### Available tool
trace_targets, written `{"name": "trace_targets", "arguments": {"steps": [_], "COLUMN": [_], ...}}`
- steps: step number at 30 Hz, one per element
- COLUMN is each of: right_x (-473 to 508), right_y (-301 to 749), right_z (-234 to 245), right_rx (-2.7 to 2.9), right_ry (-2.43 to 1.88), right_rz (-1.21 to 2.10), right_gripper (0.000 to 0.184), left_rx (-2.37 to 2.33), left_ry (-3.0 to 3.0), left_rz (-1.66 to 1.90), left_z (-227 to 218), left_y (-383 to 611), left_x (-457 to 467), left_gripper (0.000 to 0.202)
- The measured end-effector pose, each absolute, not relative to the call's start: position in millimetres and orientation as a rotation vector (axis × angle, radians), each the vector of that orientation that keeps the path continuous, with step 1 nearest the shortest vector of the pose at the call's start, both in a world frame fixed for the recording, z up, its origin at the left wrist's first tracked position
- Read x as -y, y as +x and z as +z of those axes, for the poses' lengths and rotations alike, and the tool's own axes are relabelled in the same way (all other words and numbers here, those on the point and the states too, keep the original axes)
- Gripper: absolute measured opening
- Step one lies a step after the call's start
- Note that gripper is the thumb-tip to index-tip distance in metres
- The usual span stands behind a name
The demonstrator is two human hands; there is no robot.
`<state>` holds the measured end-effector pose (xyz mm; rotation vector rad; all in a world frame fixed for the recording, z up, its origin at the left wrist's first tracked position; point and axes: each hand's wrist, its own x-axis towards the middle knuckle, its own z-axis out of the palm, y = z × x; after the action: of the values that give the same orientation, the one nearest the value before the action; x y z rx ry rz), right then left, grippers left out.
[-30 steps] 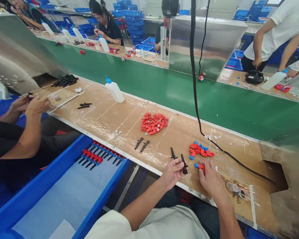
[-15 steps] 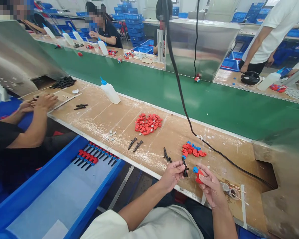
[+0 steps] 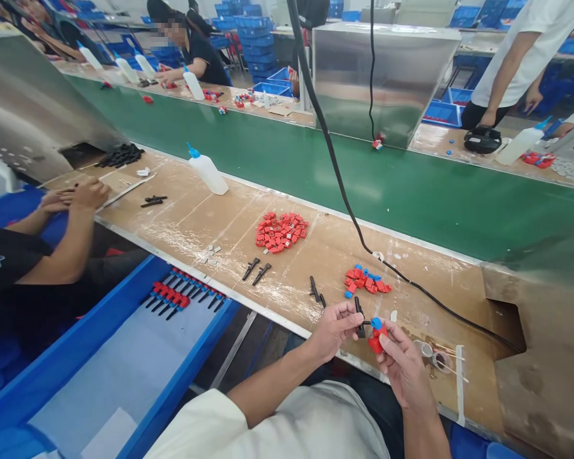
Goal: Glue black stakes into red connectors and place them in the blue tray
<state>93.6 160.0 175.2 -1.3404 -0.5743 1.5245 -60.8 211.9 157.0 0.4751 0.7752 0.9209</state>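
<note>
Over the front edge of the workbench, my left hand (image 3: 337, 328) pinches a small black toy gun (image 3: 360, 317) between thumb and fingers. Close beside it, my right hand (image 3: 402, 357) grips a red toy arm with a blue end (image 3: 377, 335). The gun's side peg meets the blue end or lies right against it; I cannot tell whether it sits inside. Beyond my hands lies a small pile of red and blue toy arms (image 3: 367, 280). More black toy guns (image 3: 314, 290) rest to the left of my left hand.
A pile of red pieces (image 3: 281, 233) and a glue bottle (image 3: 208, 171) stand on the bench (image 3: 182, 229). A black cable (image 3: 337, 159) hangs across. At left, a blue tray (image 3: 196, 363) holds assembled pieces near a co-worker's hands (image 3: 81, 194). A green conveyor (image 3: 268, 153) runs behind.
My hands have come together, bringing the black toy gun and the blue end of the red toy arm from apart to meeting. The view has shifted slightly.
</note>
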Motion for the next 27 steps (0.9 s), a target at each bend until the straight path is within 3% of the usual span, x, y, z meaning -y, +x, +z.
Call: {"name": "trace_targets", "arguments": {"steps": [27], "right_x": [-147.2], "right_y": [84.5], "right_z": [155.3], "right_rx": [0.946], "right_ry": [-1.441], "right_rz": [1.279], "right_gripper": [0.054], "left_rx": [-0.772], "left_ry": [0.577], "left_rz": [0.943], "left_z": [160.0], "left_y": [-72.6], "left_x": [-212.2], "left_gripper": [0.055]}}
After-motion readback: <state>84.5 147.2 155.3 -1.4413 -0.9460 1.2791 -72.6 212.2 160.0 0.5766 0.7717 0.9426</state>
